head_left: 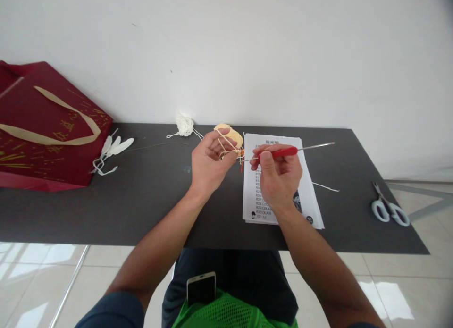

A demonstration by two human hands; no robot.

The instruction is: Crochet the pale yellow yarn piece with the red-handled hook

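My right hand [281,177] grips a crochet hook by its red handle [283,152]. One thin metal end points left toward my other hand, and the other end sticks out to the right. My left hand [212,160] pinches a small piece of crochet work [241,153] with orange on it, and pale yellow yarn runs over its fingers. The hook's left tip is at this piece; whether it is through a loop I cannot tell. Just behind my left hand is a pale yellow ball of yarn [231,134], partly hidden by the fingers.
Printed pattern sheets [253,210] lie under my right hand on the dark table [152,210]. White yarn [184,125] sits near the wall. At left are white crocheted pieces [118,146] and a red bag [53,130]. Scissors [387,207] rest at the right edge. A phone [201,289] is on my lap.
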